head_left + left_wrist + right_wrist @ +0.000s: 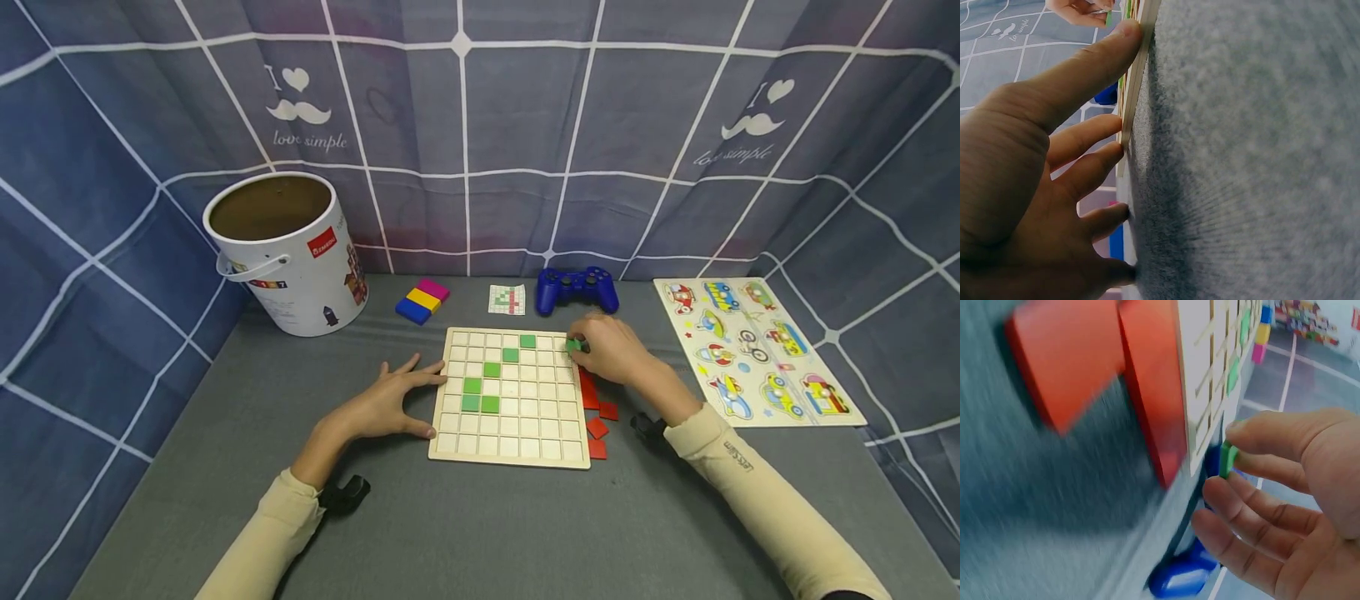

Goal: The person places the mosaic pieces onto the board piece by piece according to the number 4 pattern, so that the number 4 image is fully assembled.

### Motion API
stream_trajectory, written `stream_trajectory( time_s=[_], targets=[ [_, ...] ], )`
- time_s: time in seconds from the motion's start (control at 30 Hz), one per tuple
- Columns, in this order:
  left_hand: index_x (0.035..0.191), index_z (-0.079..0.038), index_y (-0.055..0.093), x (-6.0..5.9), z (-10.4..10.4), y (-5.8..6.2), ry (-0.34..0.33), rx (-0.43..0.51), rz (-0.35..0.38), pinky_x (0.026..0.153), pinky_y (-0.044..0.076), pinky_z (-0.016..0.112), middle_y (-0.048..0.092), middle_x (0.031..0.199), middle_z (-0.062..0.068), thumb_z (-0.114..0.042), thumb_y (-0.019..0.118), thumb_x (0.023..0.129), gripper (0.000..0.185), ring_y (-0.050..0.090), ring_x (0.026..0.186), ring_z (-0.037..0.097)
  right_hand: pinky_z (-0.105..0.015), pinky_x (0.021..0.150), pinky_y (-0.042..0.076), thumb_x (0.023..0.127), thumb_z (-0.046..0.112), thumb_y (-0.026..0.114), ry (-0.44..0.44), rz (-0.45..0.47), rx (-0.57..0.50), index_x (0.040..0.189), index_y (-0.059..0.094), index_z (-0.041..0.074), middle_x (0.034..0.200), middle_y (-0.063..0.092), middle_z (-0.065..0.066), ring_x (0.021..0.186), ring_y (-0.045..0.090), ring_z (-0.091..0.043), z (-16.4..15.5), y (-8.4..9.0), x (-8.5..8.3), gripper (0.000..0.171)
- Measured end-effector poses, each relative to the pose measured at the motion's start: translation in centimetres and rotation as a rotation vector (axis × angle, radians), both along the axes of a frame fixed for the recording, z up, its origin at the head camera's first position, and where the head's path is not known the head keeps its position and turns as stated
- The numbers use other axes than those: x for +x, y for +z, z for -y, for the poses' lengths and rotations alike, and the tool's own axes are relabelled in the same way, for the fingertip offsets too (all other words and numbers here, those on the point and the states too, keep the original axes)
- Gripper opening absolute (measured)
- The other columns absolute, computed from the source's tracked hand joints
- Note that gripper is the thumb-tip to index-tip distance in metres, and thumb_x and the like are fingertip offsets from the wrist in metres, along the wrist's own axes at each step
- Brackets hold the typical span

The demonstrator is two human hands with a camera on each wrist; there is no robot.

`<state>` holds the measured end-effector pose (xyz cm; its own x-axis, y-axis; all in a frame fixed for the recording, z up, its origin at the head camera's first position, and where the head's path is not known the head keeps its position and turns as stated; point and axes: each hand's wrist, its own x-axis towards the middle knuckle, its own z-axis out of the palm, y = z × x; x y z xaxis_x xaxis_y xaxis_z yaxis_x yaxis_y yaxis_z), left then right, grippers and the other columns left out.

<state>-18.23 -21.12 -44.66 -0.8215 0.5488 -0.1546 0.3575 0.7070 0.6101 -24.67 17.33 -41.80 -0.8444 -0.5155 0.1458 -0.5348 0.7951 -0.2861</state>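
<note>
right hand pinches a small green square tile between thumb and fingers, at the upper right corner of the wooden grid board (frame centre). left hand, fingers spread flat, presses the board's left edge. red square tiles lie beside the board's right edge on the grey counter.
</note>
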Motion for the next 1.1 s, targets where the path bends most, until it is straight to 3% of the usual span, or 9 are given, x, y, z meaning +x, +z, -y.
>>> stream_trajectory(
  time_s=[0.3, 0.6, 0.9, 1.1],
  targets=[
    [0.147, -0.017, 0.052, 0.0, 0.0, 0.1, -0.006, 0.006, -0.005, 0.107, -0.008, 0.075, 0.025, 0.163, -0.003, -0.035, 0.091, 0.072, 0.086, 0.003, 0.151, 0.038, -0.029, 0.053, 0.046, 0.083, 0.009, 0.078, 0.098, 0.013, -0.024, 0.102, 0.075, 0.007, 0.093, 0.065, -0.005, 0.064, 0.054, -0.012, 2.9, -0.5, 2.8, 0.019],
    [0.146, -0.017, 0.053, 0.0, 0.0, 0.1, -0.004, -0.001, -0.013, 0.107, -0.008, 0.075, 0.026, 0.163, -0.003, -0.035, 0.091, 0.071, 0.086, 0.004, 0.151, 0.039, -0.026, 0.053, 0.041, 0.083, 0.011, 0.078, 0.183, 0.001, -0.006, 0.102, 0.075, 0.010, 0.088, 0.061, 0.000, 0.062, 0.047, -0.009, 5.7, -0.9, 5.1, 0.018],
    [0.146, -0.017, 0.053, 0.0, 0.0, 0.1, -0.008, -0.005, -0.015, 0.106, -0.008, 0.075, 0.026, 0.163, -0.002, -0.035, 0.091, 0.072, 0.085, 0.005, 0.151, 0.039, -0.028, 0.057, 0.042, 0.082, 0.009, 0.075, 0.253, -0.002, 0.009, 0.098, 0.074, 0.011, 0.082, 0.057, 0.003, 0.062, 0.046, -0.009, 7.5, -1.1, 6.4, 0.016],
    [0.146, -0.017, 0.053, -0.1, 0.0, 0.1, -0.010, -0.005, -0.012, 0.106, -0.007, 0.076, 0.027, 0.163, -0.002, -0.035, 0.091, 0.072, 0.085, 0.005, 0.151, 0.039, -0.026, 0.054, 0.039, 0.079, 0.006, 0.074, 0.259, -0.008, 0.019, 0.095, 0.074, 0.012, 0.077, 0.053, 0.006, 0.058, 0.043, -0.008, 8.1, -1.5, 6.5, 0.017]
  ],
)
